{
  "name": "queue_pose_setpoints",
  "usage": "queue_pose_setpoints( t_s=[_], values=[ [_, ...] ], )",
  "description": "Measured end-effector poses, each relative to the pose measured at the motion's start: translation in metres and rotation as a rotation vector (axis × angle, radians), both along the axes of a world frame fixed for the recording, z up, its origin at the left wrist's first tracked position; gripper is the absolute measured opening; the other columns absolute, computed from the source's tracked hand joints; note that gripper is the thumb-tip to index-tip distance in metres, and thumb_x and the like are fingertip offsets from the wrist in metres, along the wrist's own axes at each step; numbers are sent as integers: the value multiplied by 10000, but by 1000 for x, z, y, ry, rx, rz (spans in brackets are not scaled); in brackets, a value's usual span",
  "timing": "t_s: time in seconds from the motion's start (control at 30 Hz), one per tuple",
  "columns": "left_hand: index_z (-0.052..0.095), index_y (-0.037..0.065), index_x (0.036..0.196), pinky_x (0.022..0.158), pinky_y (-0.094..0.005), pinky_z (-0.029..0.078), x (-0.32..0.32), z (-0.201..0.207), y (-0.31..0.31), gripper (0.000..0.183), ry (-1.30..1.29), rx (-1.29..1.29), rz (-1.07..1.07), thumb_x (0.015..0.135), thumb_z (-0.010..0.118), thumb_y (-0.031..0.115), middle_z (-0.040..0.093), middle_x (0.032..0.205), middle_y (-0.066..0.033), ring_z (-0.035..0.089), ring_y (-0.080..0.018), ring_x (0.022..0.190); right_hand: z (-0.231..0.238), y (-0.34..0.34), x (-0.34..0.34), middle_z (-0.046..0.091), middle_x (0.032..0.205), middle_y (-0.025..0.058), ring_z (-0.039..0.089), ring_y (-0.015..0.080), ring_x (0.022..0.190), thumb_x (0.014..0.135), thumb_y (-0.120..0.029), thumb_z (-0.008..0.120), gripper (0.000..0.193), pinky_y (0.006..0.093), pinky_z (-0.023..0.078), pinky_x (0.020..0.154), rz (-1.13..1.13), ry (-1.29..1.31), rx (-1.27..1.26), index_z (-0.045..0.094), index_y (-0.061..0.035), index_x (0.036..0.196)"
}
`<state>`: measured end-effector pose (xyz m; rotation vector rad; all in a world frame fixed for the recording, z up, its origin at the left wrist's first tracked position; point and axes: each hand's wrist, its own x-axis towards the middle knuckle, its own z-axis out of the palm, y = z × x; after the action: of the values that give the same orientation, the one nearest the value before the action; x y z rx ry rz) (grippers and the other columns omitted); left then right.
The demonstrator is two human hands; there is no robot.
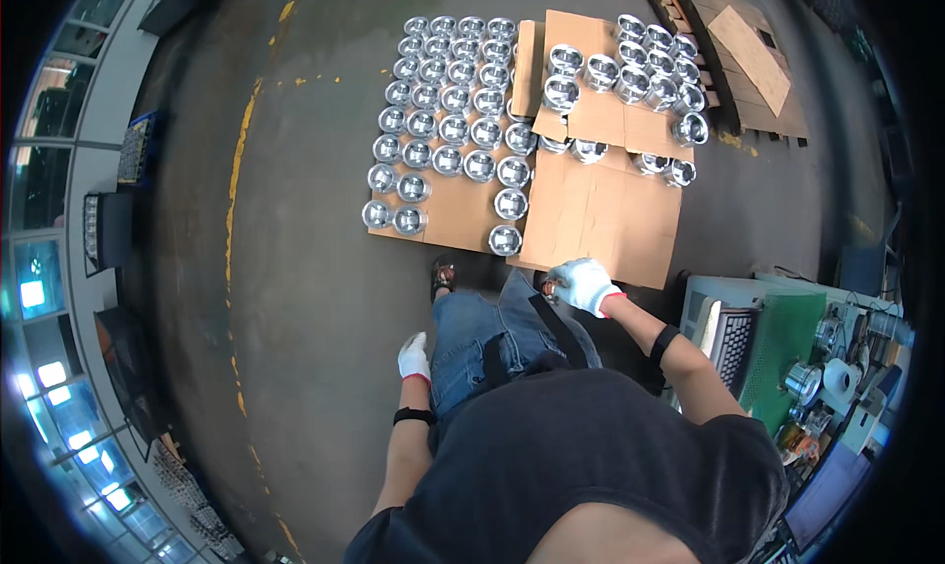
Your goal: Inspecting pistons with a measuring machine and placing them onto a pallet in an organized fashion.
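Note:
My left hand [413,357], in a white knitted glove, hangs beside my left thigh. Its fingers are loosely stretched, and nothing shows in them. My right hand [588,287], gloved the same way, hovers in front of my right leg, by the near edge of a cardboard sheet [600,215]. Its fingers bend loosely with a gap at the thumb, over my shoe, and I see nothing held. Shiny metal pistons [454,129] stand in rows on the left cardboard [458,205]. More pistons [632,84] stand on the raised cardboard at the right.
A wooden pallet [753,57] with boards lies at the far right. On my right, a workbench with a green mat [787,352] bears a keyboard [731,347], a metal ring-shaped part [802,381] and a screen [827,500]. A yellow line [234,180] runs along the floor at left.

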<state>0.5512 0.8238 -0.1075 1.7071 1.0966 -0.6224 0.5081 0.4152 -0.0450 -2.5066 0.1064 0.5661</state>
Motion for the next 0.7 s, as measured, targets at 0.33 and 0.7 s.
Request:
queue_pose_setpoints(
  t_s=[0.33,0.7],
  values=[
    [705,29,1148,939,-319,474,139,-53,107,400,177,108,-761,888,712,333,711,1130,-131,643,-232,1065,-123,102,74,719,1036,145,679,331,975,829,-325,585,364,416,526,901,-234,341,27,722,-125,1100],
    [576,127,1227,1026,-454,373,370,-244,10,676,-589,553,-2088,647,814,380,572,1248,-75,512,-272,1170,-336,111,172,642,1198,154,593,342,1141,787,-267,682,516,459,412,1054,-273,487,-315,567,-95,1260]
  ],
)
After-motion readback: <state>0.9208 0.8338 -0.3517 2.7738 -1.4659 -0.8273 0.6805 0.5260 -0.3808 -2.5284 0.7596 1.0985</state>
